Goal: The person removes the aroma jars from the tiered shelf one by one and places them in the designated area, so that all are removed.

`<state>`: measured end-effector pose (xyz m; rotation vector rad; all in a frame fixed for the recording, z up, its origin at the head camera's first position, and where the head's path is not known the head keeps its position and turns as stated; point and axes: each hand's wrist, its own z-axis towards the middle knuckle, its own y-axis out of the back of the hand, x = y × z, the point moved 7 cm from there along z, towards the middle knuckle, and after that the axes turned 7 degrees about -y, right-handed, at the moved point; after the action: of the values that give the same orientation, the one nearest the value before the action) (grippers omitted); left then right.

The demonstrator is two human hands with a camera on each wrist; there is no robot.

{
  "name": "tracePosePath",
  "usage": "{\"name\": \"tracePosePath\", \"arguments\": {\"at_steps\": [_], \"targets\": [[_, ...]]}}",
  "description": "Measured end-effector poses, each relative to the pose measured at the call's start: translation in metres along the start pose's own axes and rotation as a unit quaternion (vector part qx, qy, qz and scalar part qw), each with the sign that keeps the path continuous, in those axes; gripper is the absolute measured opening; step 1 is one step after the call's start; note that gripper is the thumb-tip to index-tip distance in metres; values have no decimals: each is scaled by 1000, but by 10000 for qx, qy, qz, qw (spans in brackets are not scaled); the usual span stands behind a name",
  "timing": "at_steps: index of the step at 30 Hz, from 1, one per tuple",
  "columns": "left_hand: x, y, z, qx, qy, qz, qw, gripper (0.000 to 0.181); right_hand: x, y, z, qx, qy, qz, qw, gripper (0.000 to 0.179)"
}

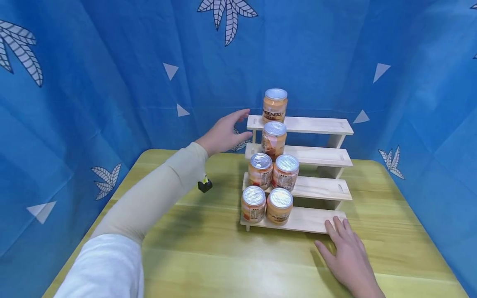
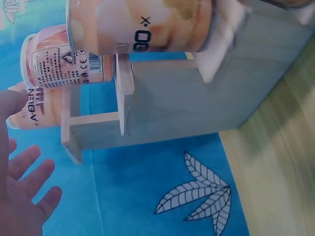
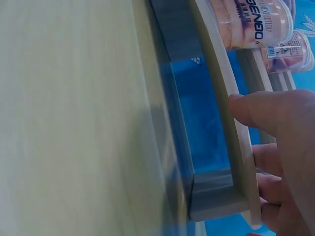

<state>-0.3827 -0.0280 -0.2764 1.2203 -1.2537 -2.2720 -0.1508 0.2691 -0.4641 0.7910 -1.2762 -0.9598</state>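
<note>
A wooden tiered rack (image 1: pixel 320 184) holds several orange cans with silver lids. One can (image 1: pixel 275 105) stands on the top tier and another can (image 1: pixel 273 140) on the second. The third tier carries a pair, with one can (image 1: pixel 285 171) at its right; on the lowest tier a can (image 1: pixel 279 207) stands beside another. My left hand (image 1: pixel 225 131) is left of the top two tiers, fingers spread and holding nothing; the left wrist view shows this hand (image 2: pixel 24 196) near the cans. My right hand (image 1: pixel 348 256) rests its fingertips on the lowest tier's right front corner.
The rack stands on a wood-grain table (image 1: pixel 208 256). A blue curtain (image 1: pixel 316 54) with leaf prints hangs behind and along both sides. A small black object (image 1: pixel 205 185) shows beside my left forearm.
</note>
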Motion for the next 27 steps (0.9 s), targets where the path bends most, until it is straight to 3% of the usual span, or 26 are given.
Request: {"name": "tracePosePath", "arguments": {"at_steps": [11,17,27], "targets": [[0,-13,38,177,456,-809,9955,104,-3,1,0,-213,-95,159,9996,69],[-3,-15,47,299,457,-1163,9917,104,-5,1,-1,-300,-115,276,9991,68],[0,-17,62,356,419,-1178,9915,99,-10,2,0,-492,-51,371,9981,67]]}}
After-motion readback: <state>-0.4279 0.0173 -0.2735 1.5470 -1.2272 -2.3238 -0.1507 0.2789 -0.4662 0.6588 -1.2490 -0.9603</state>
